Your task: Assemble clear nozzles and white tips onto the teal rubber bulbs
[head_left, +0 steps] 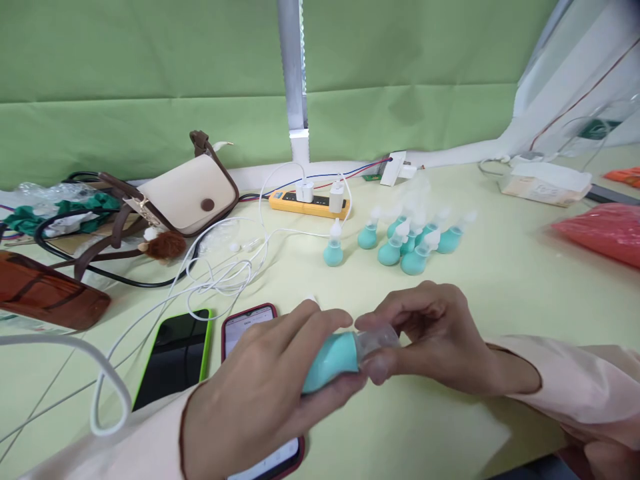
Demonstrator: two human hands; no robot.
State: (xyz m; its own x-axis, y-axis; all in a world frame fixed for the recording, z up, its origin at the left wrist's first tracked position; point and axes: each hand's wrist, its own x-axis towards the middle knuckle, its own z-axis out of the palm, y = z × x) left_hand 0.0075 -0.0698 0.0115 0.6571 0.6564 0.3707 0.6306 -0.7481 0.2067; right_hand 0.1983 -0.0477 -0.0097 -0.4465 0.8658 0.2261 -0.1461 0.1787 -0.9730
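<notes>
My left hand (265,380) is wrapped round a teal rubber bulb (333,360), which lies tilted with its mouth toward the right. A clear plastic piece (377,341) sits at the bulb's mouth, pinched between the thumb and fingers of my right hand (435,340). Beyond my hands stand several teal bulbs with clear, white-tipped tops (390,252), grouped on the pale green table (505,287). A single one of them (333,252) stands a little apart on the left.
Two phones, one green-edged (175,357) and one red-edged (250,320), lie left of and under my left hand. White cables (225,280) loop near a cream bag (185,193). A yellow power strip (310,205) lies behind; a red plastic bag (605,233) is at right.
</notes>
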